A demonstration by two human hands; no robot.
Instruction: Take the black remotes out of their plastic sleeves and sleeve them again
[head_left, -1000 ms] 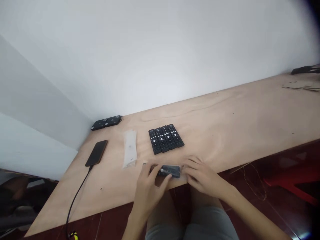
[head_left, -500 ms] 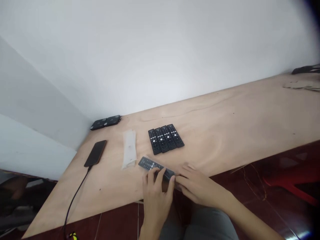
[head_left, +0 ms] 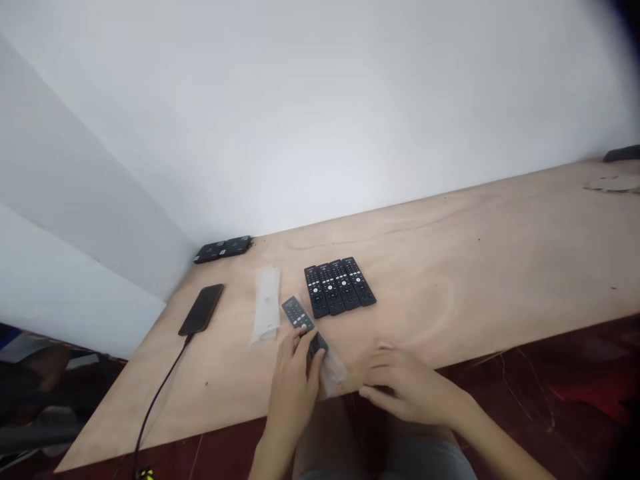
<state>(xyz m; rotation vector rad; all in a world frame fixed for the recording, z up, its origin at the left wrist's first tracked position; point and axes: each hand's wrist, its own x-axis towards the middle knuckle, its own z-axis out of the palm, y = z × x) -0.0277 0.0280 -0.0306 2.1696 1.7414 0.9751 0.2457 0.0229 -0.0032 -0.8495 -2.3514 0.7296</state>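
Note:
A black remote control (head_left: pixel 299 313) lies slantwise in a clear plastic sleeve (head_left: pixel 333 371), whose loose end extends past the remote toward the table's near edge. My left hand (head_left: pixel 297 365) is closed on the remote, thumb on one side and fingers over its buttons. To the right of the sleeve's loose end, my right hand (head_left: pixel 395 380) rests low over the table, fingers loosely bent and apart, holding nothing visible. Several black remotes (head_left: pixel 340 288) lie side by side just beyond. Left of the held remote is a flat stack of plastic sleeves (head_left: pixel 267 305).
A phone (head_left: pixel 201 309) with a dark cable (head_left: pixel 159 405) lies on the left of the wooden table (head_left: pixel 480 287). Two black boxes (head_left: pixel 223 249) sit against the wall at the back left. A dark object (head_left: pixel 623 154) stands at the far right.
The sleeved remote has turned steeper, and its near end has swung toward me. My right hand has come off the sleeve and moved right. The view has shifted slightly.

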